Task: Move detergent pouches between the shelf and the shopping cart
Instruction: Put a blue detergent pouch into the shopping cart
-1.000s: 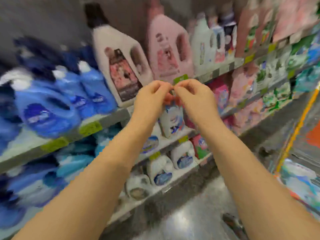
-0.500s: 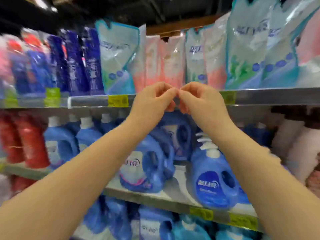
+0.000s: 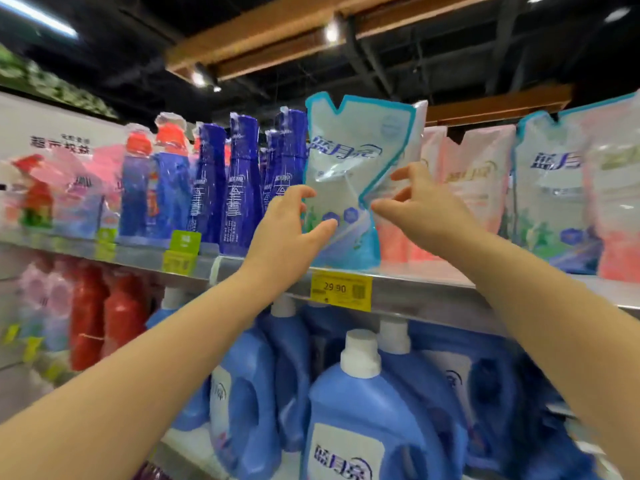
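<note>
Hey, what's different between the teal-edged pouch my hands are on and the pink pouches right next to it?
The teal pouch is white with teal borders and blue flower marks; the pink pouches fade to coral at the bottom. The teal pouch stands in front, pinched in at its waist between the left hand and right hand; the pink pouches stand behind it, untouched. Both stand upright on the same shelf and show similar brand lettering.

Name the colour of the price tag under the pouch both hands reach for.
Yellow price tag, head view, below the pouch.
</note>
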Demonstrator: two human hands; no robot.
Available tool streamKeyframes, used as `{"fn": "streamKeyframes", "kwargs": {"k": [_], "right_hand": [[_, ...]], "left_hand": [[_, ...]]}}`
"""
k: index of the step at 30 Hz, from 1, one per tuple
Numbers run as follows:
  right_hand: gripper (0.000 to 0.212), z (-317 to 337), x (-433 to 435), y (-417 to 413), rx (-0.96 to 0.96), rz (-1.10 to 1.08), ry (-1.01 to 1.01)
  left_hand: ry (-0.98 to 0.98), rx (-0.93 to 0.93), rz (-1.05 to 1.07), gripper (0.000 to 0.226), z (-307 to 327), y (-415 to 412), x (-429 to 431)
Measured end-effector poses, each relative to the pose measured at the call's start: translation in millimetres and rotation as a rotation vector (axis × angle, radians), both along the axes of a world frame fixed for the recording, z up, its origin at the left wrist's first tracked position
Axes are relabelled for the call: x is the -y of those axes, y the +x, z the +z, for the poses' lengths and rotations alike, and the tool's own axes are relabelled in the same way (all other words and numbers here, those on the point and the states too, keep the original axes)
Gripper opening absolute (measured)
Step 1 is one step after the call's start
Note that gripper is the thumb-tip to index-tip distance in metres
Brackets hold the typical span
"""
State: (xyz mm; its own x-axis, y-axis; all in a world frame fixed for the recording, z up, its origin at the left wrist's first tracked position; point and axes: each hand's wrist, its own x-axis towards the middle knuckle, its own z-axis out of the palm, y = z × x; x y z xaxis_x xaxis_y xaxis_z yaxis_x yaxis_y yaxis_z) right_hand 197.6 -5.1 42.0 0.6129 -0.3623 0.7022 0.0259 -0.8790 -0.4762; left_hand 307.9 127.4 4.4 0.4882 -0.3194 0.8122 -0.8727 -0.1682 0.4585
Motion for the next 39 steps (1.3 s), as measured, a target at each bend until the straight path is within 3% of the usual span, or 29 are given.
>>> {"fn": "streamKeyframes", "kwargs": {"k": [4,9,13,17,20,22,39], "right_hand": [[0.069,13.1,10.8,34.4,-0.136,-0.085,0.001],[0.032,14.1,18.8,68.1,-0.128,0.145,0.24],[0.022,10.6,22.4,79.6,-0.084,0.212,0.336],[0.033,10.9,17.1,83.3,-0.029,0.231,0.391],[0.075,7.8,11.6,88.5,0.054,0.14,0.425],[0.081,4.4,7.3,91.3,0.133,0.104,0.433],[0.052,5.0,-16.7,83.5,0.484,0.209,0.456]], "left_hand": [[-0.049,-0.011,-0.067,0.071,14.7,48.3,20.6],[-0.09,-0.141,-0.248,0.073,21.6,75.8,53.6],[-0.127,-0.131,-0.329,0.073,18.2,87.1,60.4],[-0.094,-0.155,-0.365,0.071,20.6,93.0,62.2],[-0.108,-0.12,-0.401,0.072,19.7,94.9,62.2],[-0.143,-0.097,-0.432,0.072,19.3,96.0,61.9],[-0.268,-0.029,-0.572,0.078,23.1,82.5,52.3]]}}
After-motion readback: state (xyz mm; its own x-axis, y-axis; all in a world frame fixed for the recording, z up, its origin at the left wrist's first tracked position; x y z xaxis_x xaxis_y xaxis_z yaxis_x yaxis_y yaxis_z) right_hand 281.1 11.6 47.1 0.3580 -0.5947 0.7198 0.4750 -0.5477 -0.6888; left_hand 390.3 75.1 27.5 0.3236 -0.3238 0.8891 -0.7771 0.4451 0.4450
